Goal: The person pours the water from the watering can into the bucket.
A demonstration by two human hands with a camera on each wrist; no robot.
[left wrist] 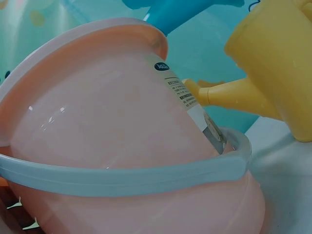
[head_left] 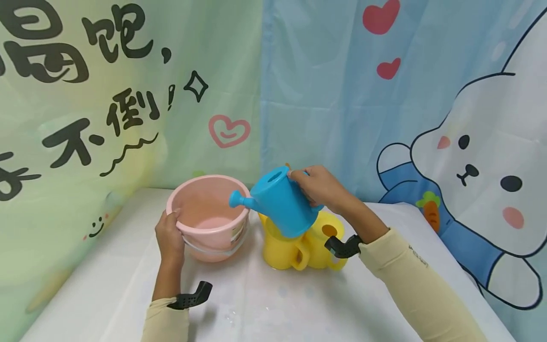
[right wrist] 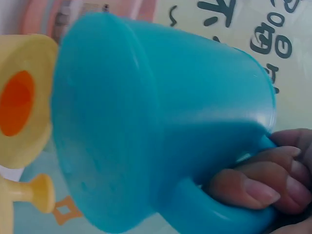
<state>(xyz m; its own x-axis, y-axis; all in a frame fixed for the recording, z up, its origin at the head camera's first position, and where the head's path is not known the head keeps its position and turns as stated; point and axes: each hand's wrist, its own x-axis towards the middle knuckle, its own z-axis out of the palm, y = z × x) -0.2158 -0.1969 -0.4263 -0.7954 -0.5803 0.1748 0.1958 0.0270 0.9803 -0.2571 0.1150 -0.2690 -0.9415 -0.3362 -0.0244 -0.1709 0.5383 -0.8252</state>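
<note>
My left hand grips the near-left rim of a pink bucket, its thumb over the edge. The bucket stands tipped slightly on the white table; its pale handle hangs down along the front. In the air to the right, my right hand holds a blue watering can by its handle, fingers curled through the loop in the right wrist view. The can tilts left, and its spout overlaps the bucket's right rim in the head view. No stream of water shows at the spout.
Yellow watering cans stand close together on the table, right of the bucket and partly behind the blue can. Small water drops lie on the tabletop toward the front. A printed cloth backdrop hangs behind the table.
</note>
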